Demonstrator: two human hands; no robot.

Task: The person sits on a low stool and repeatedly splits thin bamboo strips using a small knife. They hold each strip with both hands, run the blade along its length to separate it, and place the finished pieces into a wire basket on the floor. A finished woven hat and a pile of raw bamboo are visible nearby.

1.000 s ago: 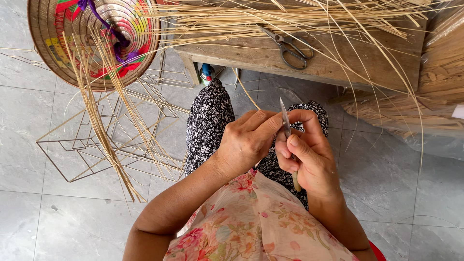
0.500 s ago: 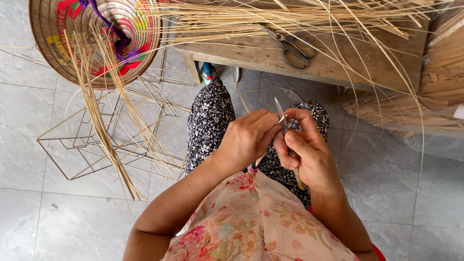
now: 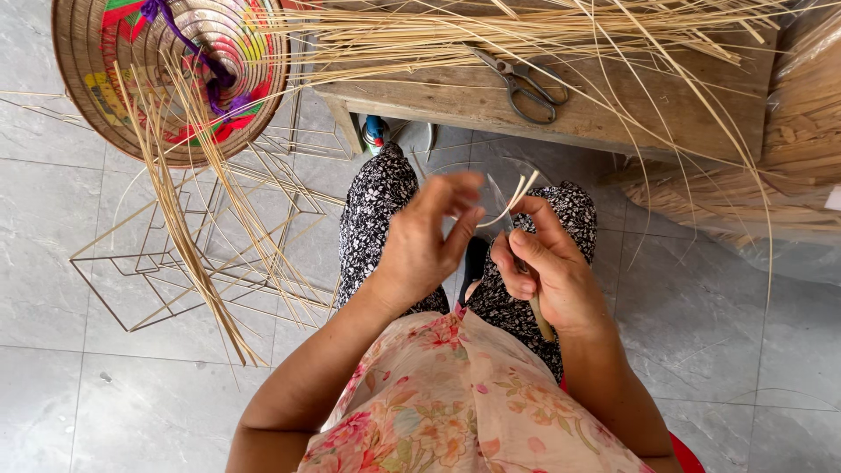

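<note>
Bamboo strips (image 3: 517, 194), a few thin pale ones, stand up between my two hands just above my lap, their upper ends curling apart where the sliver has been split. My right hand (image 3: 547, 276) is closed around the wooden handle of a small knife (image 3: 536, 308), the handle's end poking out below my palm; the blade seems to run up beside the strips, though it is too slim to make out clearly. Gripping low like that keeps the edge close against the sliver, I think. My left hand (image 3: 429, 245) is half open, fingers loosely spread and lifted, thumb and forefinger close to the curled ends but, as far as I can tell, not pinching them.

I sit with my knees in black-and-white patterned trousers (image 3: 377, 210) under the edge of a low wooden bench (image 3: 455, 96), so the stock lies within reach: a loose heap of long strips (image 3: 526, 31) covers the benchtop, and a pair of scissors (image 3: 526, 83) rests among them. To my left, an upturned conical hat (image 3: 171, 74) with bright painted lining sits on the grey tiled floor (image 3: 88, 394), a bundle of sticks (image 3: 188, 236) leaning across it, over some thin wire frames (image 3: 149, 271).
</note>
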